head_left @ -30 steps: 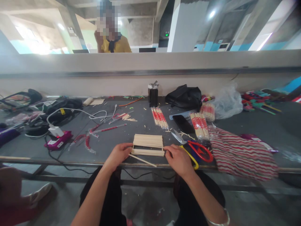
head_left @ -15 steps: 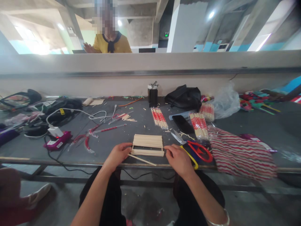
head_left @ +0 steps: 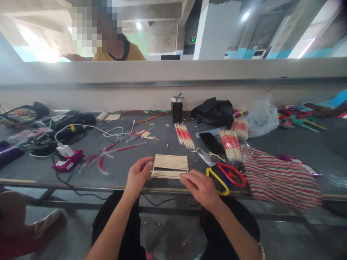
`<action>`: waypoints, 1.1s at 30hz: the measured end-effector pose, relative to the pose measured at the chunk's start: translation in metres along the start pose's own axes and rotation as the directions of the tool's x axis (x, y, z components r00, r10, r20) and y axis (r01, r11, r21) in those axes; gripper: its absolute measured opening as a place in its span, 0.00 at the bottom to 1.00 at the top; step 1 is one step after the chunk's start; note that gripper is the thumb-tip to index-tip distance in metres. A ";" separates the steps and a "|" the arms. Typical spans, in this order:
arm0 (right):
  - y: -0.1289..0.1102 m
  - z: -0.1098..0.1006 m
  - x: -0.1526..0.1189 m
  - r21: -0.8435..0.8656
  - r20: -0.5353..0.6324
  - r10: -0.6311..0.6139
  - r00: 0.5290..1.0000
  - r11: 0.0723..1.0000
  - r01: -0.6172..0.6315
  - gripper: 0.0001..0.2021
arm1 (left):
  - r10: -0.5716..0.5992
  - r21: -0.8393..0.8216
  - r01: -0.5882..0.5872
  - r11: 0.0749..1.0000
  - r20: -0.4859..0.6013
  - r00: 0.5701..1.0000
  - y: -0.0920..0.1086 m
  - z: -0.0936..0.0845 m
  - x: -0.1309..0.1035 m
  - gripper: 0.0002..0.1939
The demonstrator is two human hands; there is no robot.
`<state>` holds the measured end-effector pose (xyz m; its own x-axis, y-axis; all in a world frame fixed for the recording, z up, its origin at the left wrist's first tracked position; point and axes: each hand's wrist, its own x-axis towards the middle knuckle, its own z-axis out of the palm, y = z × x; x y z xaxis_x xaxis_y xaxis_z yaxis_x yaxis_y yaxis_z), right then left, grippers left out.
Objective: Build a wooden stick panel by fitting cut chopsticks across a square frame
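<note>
A flat panel of pale thin wooden sticks (head_left: 171, 161) lies on the table before me, rows of sticks across two short side pieces with a gap near its front. My right hand (head_left: 200, 186) pinches the right end of one wooden stick (head_left: 165, 172), which rests along the front rows. At the panel's left edge is my left hand (head_left: 139, 176), thumb and forefinger slightly apart, with nothing visible between them. Scissors (head_left: 217, 166) with red and yellow handles lie just right of my right hand.
Packs of sticks (head_left: 184, 135), a black phone (head_left: 210, 143), a black bag (head_left: 213, 111) and a striped cloth (head_left: 279, 177) occupy the right and back. Pliers (head_left: 101, 159), white cable (head_left: 89, 126) and a purple power block (head_left: 67, 161) lie left. Across the partition is a person (head_left: 132, 52).
The loose stick in front of the panel has been picked up by my right hand and now lies across its front rows. My left hand has lifted slightly. The person opposite leans left.
</note>
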<state>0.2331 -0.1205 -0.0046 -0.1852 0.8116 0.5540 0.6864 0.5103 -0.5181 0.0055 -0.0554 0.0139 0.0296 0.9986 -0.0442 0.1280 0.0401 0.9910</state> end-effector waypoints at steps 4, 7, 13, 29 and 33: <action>0.006 0.002 0.000 -0.095 -0.109 0.095 0.989 0.990 -0.106 0.11 | 0.065 0.101 -0.066 0.993 0.010 0.998 -0.005 0.003 0.005 0.23; 0.008 0.000 0.001 -0.099 -0.139 0.115 0.984 0.987 -0.129 0.10 | 0.099 0.130 -0.100 0.986 0.014 0.995 -0.007 0.004 0.008 0.22; 0.012 -0.002 0.005 -0.121 -0.059 0.142 0.988 0.982 -0.148 0.11 | 0.106 0.126 -0.110 0.986 0.033 0.994 -0.005 0.009 0.014 0.25; 0.027 0.002 0.006 -0.232 0.065 0.303 0.951 0.931 -0.281 0.10 | 0.110 0.575 -0.096 0.813 0.009 0.994 -0.024 -0.014 0.017 0.27; 0.027 0.003 0.005 -0.249 0.067 0.289 0.955 0.932 -0.265 0.09 | 0.097 0.601 -0.100 0.793 0.037 0.995 -0.024 -0.014 0.017 0.26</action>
<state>0.2492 -0.1015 -0.0175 -0.0254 0.9417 0.3356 0.8636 0.1898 -0.4671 -0.0109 -0.0390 -0.0092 0.0789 0.9957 0.0475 0.6946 -0.0891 0.7139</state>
